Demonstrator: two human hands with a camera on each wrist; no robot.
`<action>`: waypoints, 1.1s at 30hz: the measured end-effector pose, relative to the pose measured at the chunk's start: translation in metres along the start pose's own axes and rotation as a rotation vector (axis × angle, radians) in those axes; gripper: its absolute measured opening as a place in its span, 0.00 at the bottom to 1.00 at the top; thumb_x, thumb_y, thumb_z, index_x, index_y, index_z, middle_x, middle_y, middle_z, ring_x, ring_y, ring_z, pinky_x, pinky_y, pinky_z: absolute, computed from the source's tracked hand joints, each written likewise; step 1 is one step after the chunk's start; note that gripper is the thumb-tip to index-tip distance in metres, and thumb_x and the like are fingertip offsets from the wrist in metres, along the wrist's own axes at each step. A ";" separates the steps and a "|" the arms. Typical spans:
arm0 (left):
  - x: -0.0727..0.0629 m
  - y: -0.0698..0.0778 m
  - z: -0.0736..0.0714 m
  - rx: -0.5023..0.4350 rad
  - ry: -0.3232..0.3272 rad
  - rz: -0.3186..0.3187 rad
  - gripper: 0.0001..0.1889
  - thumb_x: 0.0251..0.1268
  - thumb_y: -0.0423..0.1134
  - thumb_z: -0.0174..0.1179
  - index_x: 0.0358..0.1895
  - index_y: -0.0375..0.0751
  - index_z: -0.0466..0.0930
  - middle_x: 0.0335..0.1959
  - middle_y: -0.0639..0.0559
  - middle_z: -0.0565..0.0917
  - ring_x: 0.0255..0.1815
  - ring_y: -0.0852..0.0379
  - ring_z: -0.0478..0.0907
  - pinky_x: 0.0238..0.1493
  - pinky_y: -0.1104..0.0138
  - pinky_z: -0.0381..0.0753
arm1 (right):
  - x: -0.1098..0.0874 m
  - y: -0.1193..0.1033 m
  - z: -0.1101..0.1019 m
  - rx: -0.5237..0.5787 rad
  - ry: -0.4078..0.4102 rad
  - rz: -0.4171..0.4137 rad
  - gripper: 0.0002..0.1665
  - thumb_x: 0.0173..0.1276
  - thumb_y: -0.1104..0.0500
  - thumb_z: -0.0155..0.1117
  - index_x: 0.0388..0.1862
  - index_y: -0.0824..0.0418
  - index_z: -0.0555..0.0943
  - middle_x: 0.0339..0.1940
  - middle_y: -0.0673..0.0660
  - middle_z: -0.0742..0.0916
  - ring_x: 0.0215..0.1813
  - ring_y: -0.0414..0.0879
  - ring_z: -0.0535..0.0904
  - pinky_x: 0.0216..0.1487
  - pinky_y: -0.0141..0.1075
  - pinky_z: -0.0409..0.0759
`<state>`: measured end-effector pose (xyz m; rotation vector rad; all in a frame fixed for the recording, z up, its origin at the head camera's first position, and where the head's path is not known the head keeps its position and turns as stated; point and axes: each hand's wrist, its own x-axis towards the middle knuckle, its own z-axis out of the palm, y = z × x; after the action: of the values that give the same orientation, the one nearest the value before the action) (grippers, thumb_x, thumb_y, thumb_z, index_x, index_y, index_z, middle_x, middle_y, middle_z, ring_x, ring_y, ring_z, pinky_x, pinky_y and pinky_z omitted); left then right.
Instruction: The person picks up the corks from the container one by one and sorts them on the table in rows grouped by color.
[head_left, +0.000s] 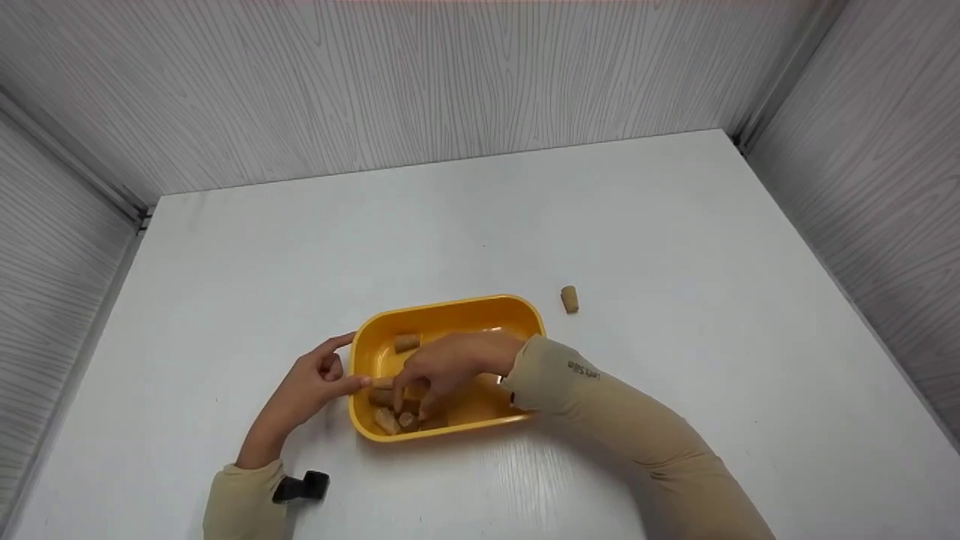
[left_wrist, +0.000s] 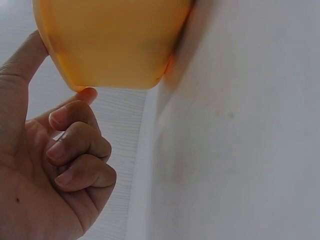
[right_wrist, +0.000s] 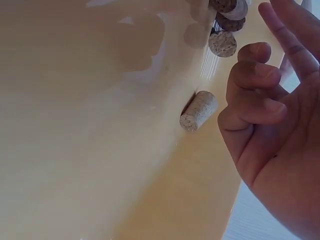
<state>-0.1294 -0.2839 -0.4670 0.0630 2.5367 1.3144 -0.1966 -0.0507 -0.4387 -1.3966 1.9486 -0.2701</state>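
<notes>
From where I stand, the right hand (head_left: 448, 365) dips into the yellow tray (head_left: 480, 426), index finger and thumb parted and angled down, the other fingers loosely curled; whether those two tips have hold of a cork I can't tell. Right at them, by the tray's left end, is a cluster of corks (head_left: 387, 421), a few of them lying at odds: one rests on its side at a slant, while its neighbour (head_left: 407, 420) shows a round end upward. Small, stubby things, they look feather-light, firm with a little give, dry and grippy rather than slick, and hard to break, though an edge might crumble; I'd pinch one across its round side, at mid-length, since lying down they would probably roll. Behind the cluster, a separate cork (head_left: 406, 343) lies flat on the tray floor, its long axis running roughly left to right. The left hand (head_left: 300, 394) pinches the tray's left end, thumb over the rim and index finger against the outside, remaining fingers curled in. The tray seems stiff, smooth, light plastic. Well outside it, beyond the right end, a lone cork (head_left: 570, 299) lies on the white table (head_left: 690, 300), its long axis pointing roughly front to back.
</notes>
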 end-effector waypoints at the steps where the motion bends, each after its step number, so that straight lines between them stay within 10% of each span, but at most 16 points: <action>1: 0.000 0.000 0.000 -0.001 0.000 -0.002 0.36 0.57 0.48 0.68 0.69 0.43 0.66 0.24 0.53 0.63 0.24 0.60 0.61 0.25 0.70 0.62 | 0.001 -0.001 0.001 0.000 -0.006 0.010 0.16 0.67 0.52 0.65 0.54 0.44 0.80 0.46 0.42 0.82 0.44 0.39 0.74 0.53 0.30 0.73; 18: 0.000 -0.001 0.000 -0.002 -0.003 -0.003 0.37 0.57 0.49 0.69 0.69 0.45 0.66 0.24 0.53 0.63 0.24 0.59 0.61 0.25 0.70 0.62 | 0.001 -0.001 0.002 -0.018 0.009 0.010 0.11 0.70 0.52 0.61 0.50 0.45 0.81 0.41 0.43 0.82 0.40 0.39 0.73 0.46 0.30 0.72; 33: 0.001 -0.003 0.001 -0.029 -0.014 0.004 0.37 0.57 0.48 0.68 0.69 0.44 0.66 0.24 0.53 0.62 0.23 0.60 0.60 0.25 0.70 0.62 | -0.067 0.002 -0.047 0.007 0.240 0.001 0.14 0.70 0.48 0.60 0.52 0.48 0.81 0.37 0.49 0.81 0.37 0.41 0.71 0.37 0.32 0.68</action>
<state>-0.1300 -0.2850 -0.4706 0.0715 2.5068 1.3475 -0.2179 -0.0006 -0.3776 -1.4130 2.1389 -0.4622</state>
